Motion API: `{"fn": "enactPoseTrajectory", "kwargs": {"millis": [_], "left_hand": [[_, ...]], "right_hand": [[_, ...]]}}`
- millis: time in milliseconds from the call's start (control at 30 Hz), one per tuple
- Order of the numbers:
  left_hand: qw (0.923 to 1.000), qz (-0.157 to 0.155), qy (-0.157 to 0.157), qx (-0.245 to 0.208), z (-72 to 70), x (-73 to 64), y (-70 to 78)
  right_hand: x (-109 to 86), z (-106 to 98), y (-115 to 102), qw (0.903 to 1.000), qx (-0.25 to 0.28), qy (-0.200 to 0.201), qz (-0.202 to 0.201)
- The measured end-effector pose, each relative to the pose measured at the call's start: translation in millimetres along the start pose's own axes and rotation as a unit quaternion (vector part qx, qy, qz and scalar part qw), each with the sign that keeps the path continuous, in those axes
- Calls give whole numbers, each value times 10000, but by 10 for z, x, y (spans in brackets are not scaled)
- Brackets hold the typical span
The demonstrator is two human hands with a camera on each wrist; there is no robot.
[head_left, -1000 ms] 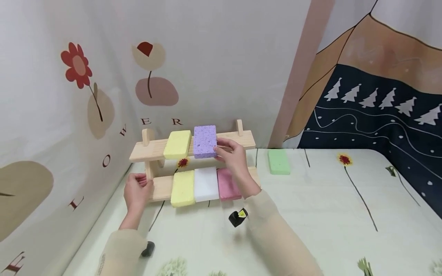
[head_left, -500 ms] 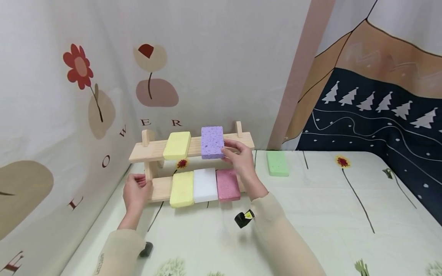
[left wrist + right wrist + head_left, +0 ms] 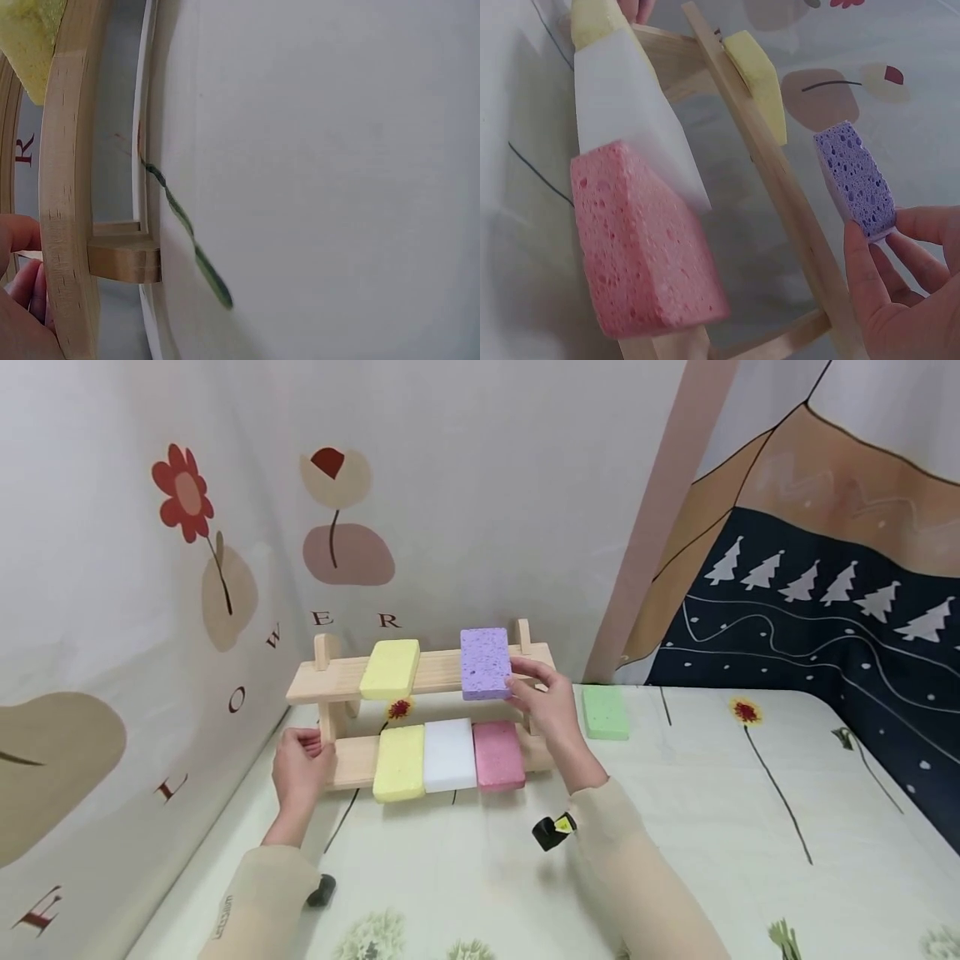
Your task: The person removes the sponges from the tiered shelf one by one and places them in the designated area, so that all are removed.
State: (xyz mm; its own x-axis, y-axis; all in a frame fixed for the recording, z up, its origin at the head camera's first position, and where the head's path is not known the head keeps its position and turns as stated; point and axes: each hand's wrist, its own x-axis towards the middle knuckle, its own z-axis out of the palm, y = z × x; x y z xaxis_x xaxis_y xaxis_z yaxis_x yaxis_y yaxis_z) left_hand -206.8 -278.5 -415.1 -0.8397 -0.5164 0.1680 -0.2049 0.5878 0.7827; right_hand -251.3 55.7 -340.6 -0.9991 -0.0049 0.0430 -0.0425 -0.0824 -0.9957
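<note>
My right hand (image 3: 551, 703) pinches a purple sponge (image 3: 485, 663) by its lower right corner. In the right wrist view, a gap shows between that purple sponge (image 3: 855, 180) and the upper board. My left hand (image 3: 302, 767) grips the left end of a two-tier wooden rack (image 3: 356, 762) by its upright. On the upper tier lies one yellow sponge (image 3: 390, 669). The lower tier bears another yellow sponge (image 3: 400, 763), a white sponge (image 3: 449, 754) and a pink sponge (image 3: 498, 756), side by side, their front ends jutting past the board.
A green sponge (image 3: 605, 712) lies on the cloth-covered table to the right of the rack. Printed curtains hang close behind and at the left. Black wrist cameras, such as the right one (image 3: 553, 832), stick out near both cuffs.
My right hand has carried the purple sponge to the right along the upper tier, widening the gap from the yellow one. My left hand keeps its grip on the rack.
</note>
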Motion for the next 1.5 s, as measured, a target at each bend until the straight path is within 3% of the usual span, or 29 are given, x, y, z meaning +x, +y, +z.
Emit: {"fn": "enactPoseTrajectory", "kwargs": {"millis": [633,1500], "left_hand": [[10000,-9,7,-2,8,13,28],[10000,22,36,62,19,19,-4]], "right_hand": [[11,-370,-69,9995,88,304,-78],[57,-863,-25,9972,-332,657,-104]]}}
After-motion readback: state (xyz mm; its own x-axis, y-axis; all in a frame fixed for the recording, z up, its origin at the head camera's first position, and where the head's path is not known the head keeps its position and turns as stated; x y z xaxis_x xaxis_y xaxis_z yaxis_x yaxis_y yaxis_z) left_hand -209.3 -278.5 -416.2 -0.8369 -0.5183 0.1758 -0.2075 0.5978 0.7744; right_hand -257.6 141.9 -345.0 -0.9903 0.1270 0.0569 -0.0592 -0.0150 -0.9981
